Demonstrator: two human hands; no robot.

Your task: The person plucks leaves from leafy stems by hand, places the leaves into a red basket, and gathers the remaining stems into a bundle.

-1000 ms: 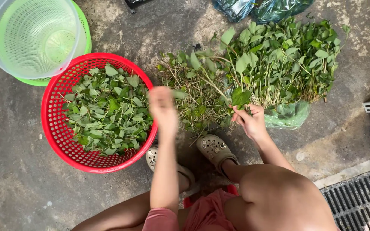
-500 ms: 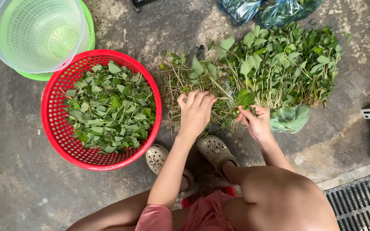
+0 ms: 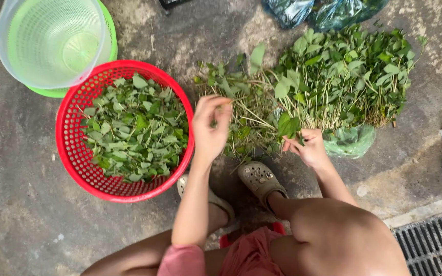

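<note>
I am squatting over a concrete floor. My left hand (image 3: 210,128) is raised beside the rim of a red perforated basket (image 3: 72,153) filled with picked green leaves (image 3: 134,135); its fingers pinch something small and green. My right hand (image 3: 310,148) grips a leafy stem (image 3: 288,125) at the near edge of a big pile of leafy green stalks (image 3: 344,76). A heap of stripped stems (image 3: 244,110) lies between the two hands.
A clear bowl with a green strainer (image 3: 52,41) stands at the far left, behind the basket. Plastic bags (image 3: 323,10) lie beyond the pile. A metal drain grate (image 3: 431,243) is at the near right. My two beige clogs (image 3: 257,179) rest below the stems.
My left hand went from near the basket to the stem heap, then back left and up toward the basket's rim. My right hand stayed at the pile's edge.
</note>
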